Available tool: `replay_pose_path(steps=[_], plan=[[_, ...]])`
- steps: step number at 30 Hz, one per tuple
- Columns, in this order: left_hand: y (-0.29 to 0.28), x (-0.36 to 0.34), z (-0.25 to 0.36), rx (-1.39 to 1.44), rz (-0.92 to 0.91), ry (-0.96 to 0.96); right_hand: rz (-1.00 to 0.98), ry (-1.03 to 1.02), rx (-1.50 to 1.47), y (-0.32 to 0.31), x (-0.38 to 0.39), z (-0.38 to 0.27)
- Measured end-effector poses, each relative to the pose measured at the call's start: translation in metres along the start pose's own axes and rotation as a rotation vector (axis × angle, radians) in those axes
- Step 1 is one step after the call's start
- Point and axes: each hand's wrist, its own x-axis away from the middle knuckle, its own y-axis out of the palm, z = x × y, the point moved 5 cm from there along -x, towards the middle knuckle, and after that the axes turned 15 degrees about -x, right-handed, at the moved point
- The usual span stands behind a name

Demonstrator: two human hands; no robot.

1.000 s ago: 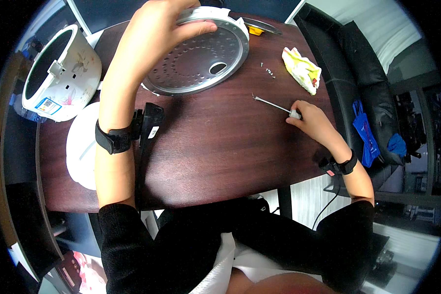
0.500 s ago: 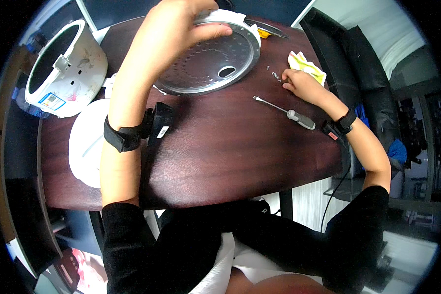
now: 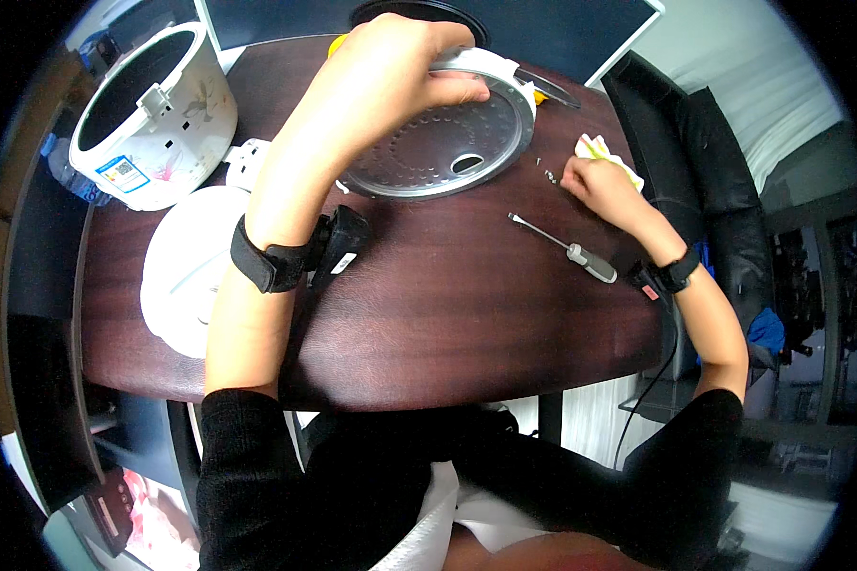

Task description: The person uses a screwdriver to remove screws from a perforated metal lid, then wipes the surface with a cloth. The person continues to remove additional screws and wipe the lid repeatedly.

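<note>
Under the left hand, the round perforated metal lid plate is gripped by its white rim, steadied on the dark wooden desk. Beside it, right hand fingers pinch together, probably over tiny screws; a grey-handled screwdriver lies just below.

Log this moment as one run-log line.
left hand: holds round metal lid | right hand: at small screws | screwdriver: lying on table
</note>
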Motion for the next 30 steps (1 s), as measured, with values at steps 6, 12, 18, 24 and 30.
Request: replay_pose_path(steps=[6, 12, 18, 24, 30], plan=[[0.002, 0.000, -0.001, -0.070, -0.014, 0.000, 0.398, -0.266, -0.343, -0.060, -0.016, -0.124], [-0.003, -0.002, 0.003, -0.080, -0.083, -0.040, 0.583, -0.366, -0.539, -0.055, -0.045, -0.173], [-0.004, -0.001, 0.008, -0.091, -0.056, -0.043, 0.689, -0.389, -0.506, -0.051, -0.052, -0.174], [-0.004, -0.001, 0.010, -0.121, -0.051, -0.044, 0.688, -0.342, -0.548, -0.052, -0.053, -0.172], [-0.004, -0.003, 0.014, -0.142, -0.052, -0.088, 0.782, -0.263, -0.593, -0.048, -0.052, -0.171]])
